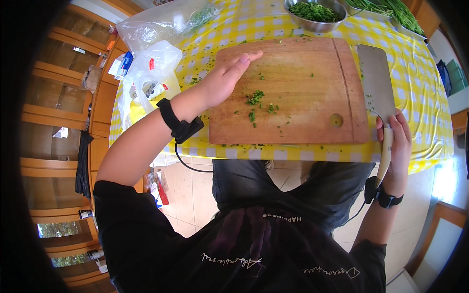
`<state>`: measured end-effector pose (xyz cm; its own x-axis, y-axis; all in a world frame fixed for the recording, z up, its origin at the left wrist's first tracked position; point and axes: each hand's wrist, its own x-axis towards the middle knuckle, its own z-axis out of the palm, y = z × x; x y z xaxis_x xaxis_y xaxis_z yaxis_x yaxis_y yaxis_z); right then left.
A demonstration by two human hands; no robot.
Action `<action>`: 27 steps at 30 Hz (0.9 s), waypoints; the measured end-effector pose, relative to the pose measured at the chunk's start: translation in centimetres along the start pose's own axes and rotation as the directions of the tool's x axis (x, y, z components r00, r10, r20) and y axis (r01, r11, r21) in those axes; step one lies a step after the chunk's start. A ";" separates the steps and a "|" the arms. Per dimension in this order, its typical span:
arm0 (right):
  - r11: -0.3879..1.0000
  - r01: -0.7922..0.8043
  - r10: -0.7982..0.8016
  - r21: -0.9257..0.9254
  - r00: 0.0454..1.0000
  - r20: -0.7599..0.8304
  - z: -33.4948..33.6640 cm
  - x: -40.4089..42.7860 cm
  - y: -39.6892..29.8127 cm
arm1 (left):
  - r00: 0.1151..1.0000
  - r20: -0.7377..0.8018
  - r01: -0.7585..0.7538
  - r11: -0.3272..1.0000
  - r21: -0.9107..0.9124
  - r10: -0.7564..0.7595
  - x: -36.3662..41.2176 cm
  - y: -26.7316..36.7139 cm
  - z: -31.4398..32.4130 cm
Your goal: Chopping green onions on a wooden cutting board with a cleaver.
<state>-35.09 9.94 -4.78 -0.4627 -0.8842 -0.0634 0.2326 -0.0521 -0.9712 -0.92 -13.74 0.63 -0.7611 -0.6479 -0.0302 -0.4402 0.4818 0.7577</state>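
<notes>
My left hand (pixel 231 75) is held edge-down over the left part of a wooden cutting board (pixel 304 84), fingers stretched forward and nothing visible in it. I cannot tell if it touches the wood. Small clumps of chopped green herbs (pixel 255 97), perhaps chives, lie to the right of its wrist, with a few bits scattered around them. My right hand (pixel 399 143) grips the pale handle of a cleaver (pixel 377 78) to the right of the board. The broad blade points away from me, with green flecks stuck to it.
A steel bowl (pixel 318 23) of chopped greens stands beyond the board. Trays of long uncut greens (pixel 403 16) sit at the far right. Plastic bags (pixel 157 62) crowd the left of the yellow checked tablecloth (pixel 414 84). Cables run from both wrist straps.
</notes>
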 end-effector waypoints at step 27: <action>0.999 0.022 -0.021 -0.025 0.999 0.029 -0.5 0.2 0.5 | 0.971 0.212 -0.109 0.994 -0.019 0.111 -6.2 1.5 3.0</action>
<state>-35.51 9.98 -5.41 -0.4421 -0.8962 -0.0362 0.2006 -0.0595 -0.9779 1.72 -7.27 -0.04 -0.8886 -0.4509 -0.0836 -0.3456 0.5386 0.7684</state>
